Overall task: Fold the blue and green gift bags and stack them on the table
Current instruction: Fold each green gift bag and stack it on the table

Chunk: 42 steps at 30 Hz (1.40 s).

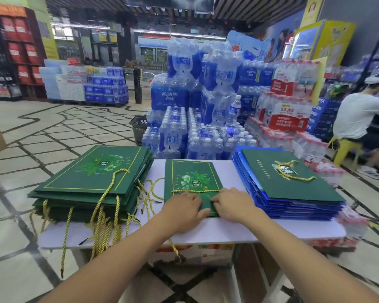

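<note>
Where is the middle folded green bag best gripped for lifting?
Probably pinch its near edge, coming from the person's side. The green bag lies flat, cords crowd its left edge, the blue stack its right, and the left hand and right hand rest there.

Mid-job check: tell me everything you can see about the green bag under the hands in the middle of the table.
The green gift bag lies flat in the middle of the white table, between the green stack and the blue stack. It looks like matte card paper, dark green with a thin yellow border and a leafy print. A gold cord handle lies across it. The left hand and right hand press on its near end.
</note>
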Motion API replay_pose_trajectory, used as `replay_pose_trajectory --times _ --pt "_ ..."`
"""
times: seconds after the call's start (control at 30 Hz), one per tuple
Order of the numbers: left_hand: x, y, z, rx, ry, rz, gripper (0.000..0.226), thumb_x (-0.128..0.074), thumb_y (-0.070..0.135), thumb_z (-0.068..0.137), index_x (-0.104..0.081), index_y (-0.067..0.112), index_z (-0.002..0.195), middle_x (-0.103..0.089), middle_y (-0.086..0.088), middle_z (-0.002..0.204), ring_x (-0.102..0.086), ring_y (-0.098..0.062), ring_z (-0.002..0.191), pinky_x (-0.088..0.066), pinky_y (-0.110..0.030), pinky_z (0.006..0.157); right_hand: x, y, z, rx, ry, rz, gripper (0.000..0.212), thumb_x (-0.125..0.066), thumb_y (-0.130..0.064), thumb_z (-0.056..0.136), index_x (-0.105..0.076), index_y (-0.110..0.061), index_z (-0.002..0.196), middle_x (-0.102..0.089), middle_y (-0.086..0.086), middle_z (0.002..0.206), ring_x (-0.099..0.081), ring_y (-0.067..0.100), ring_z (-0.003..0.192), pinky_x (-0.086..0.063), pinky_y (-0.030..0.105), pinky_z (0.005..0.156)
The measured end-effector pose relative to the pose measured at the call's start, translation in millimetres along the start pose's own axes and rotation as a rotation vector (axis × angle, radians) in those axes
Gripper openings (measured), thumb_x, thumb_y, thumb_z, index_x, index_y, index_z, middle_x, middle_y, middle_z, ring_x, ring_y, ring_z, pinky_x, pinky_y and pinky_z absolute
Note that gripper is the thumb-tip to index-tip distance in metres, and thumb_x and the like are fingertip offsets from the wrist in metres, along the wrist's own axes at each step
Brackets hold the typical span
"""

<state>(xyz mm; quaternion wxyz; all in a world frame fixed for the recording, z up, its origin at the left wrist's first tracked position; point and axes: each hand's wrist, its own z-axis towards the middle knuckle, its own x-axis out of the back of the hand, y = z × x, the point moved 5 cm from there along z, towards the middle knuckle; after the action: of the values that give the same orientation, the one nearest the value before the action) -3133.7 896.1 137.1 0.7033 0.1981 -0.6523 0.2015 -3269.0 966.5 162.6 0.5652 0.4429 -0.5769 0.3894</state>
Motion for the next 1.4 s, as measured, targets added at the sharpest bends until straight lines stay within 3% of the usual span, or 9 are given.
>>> replay_pose_trajectory --times 0.1,0.23,0.4,0.67,0.8,0.93,1.13,1.23,1.4 --pt "1.6 17.5 1.4 -0.07 0.023 0.034 0.059 -0.022 0.06 0.105 -0.062 0.017 0.114 -0.064 -0.008 0.113 -0.06 -0.032 0.108 -0.047 -0.043 0.086 3.3 9.6 27.1 -0.045 -0.091 0.026 0.026 -0.045 -0.027 0.093 -0.069 -0.029 0.104 -0.067 0.0 0.109 -0.06 0.026 0.098 -0.04 0.034 0.076" --pt "6.9 33.3 3.0 -0.153 -0.017 -0.271 0.039 -0.03 0.043 0.104 -0.061 0.021 0.112 -0.064 -0.006 0.111 -0.059 -0.029 0.104 -0.051 -0.044 0.09 5.7 23.6 53.2 -0.12 -0.126 -0.022 0.03 -0.046 -0.029 0.093 -0.068 -0.026 0.114 -0.068 0.001 0.12 -0.06 0.026 0.1 -0.044 0.036 0.078" --pt "22.6 -27.2 8.2 0.084 0.172 -0.365 0.04 -0.042 0.016 0.104 -0.05 0.016 0.143 -0.055 -0.007 0.143 -0.051 -0.026 0.129 -0.044 -0.046 0.108 -0.8 10.8 46.1 -0.082 0.012 -0.042 0.038 -0.04 -0.045 0.1 -0.06 -0.03 0.129 -0.06 0.007 0.132 -0.054 0.032 0.121 -0.045 0.044 0.09" --pt "-2.1 -71.3 3.1 0.203 -0.013 -0.094 0.048 -0.024 0.044 0.11 -0.05 0.026 0.146 -0.047 0.002 0.154 -0.03 -0.027 0.152 -0.022 -0.056 0.122 -15.1 12.0 29.7 0.054 0.055 0.078 0.066 -0.02 -0.082 0.088 -0.057 -0.036 0.117 -0.063 -0.008 0.127 -0.058 0.022 0.116 -0.049 0.044 0.087" --pt "5.7 -47.3 -4.4 0.07 0.018 -0.204 0.038 -0.034 0.035 0.11 -0.061 0.036 0.136 -0.058 0.016 0.146 -0.031 -0.014 0.152 -0.016 -0.055 0.125 -9.1 29.4 46.4 -0.029 -0.004 0.2 0.037 -0.05 -0.063 0.093 -0.059 -0.029 0.108 -0.067 -0.005 0.111 -0.062 0.022 0.104 -0.052 0.04 0.086" --pt "9.6 -45.5 -16.4 -0.029 0.006 -0.349 0.04 -0.046 0.025 0.106 -0.058 0.032 0.144 -0.06 0.012 0.144 -0.05 -0.016 0.137 -0.042 -0.035 0.11 -7.9 26.7 50.9 -0.081 0.176 0.503 0.014 -0.068 -0.042 0.088 -0.068 -0.031 0.097 -0.07 -0.014 0.101 -0.064 0.013 0.1 -0.053 0.037 0.089" --pt "9.7 -59.8 -23.3 0.102 -0.022 -0.22 0.059 -0.051 0.053 0.103 -0.043 0.025 0.154 -0.041 0.004 0.161 -0.031 -0.027 0.15 -0.029 -0.041 0.117 -7.4 -3.0 43.1 0.202 0.027 0.565 0.037 -0.06 -0.004 0.082 -0.074 -0.029 0.106 -0.074 -0.016 0.096 -0.066 0.003 0.095 -0.055 0.029 0.092" --pt "12.3 -58.5 -25.4 0.117 0.037 -0.16 0.057 -0.049 0.068 0.097 -0.054 0.033 0.142 -0.06 0.011 0.138 -0.048 -0.022 0.133 -0.042 -0.041 0.1 2.4 12.4 42.8 0.109 0.034 0.337 0.017 -0.058 -0.031 0.083 -0.073 -0.024 0.081 -0.073 -0.012 0.082 -0.067 0.01 0.085 -0.058 0.036 0.078" --pt "2.7 -58.7 -29.2 0.082 0.084 -0.159 0.062 -0.04 0.073 0.097 -0.049 0.041 0.149 -0.045 0.017 0.157 -0.037 -0.018 0.143 -0.029 -0.044 0.118 5.2 33.5 51.2 -0.199 0.058 0.152 0.059 -0.048 -0.076 0.083 -0.065 -0.02 0.078 -0.068 -0.005 0.08 -0.065 0.017 0.08 -0.049 0.031 0.066"
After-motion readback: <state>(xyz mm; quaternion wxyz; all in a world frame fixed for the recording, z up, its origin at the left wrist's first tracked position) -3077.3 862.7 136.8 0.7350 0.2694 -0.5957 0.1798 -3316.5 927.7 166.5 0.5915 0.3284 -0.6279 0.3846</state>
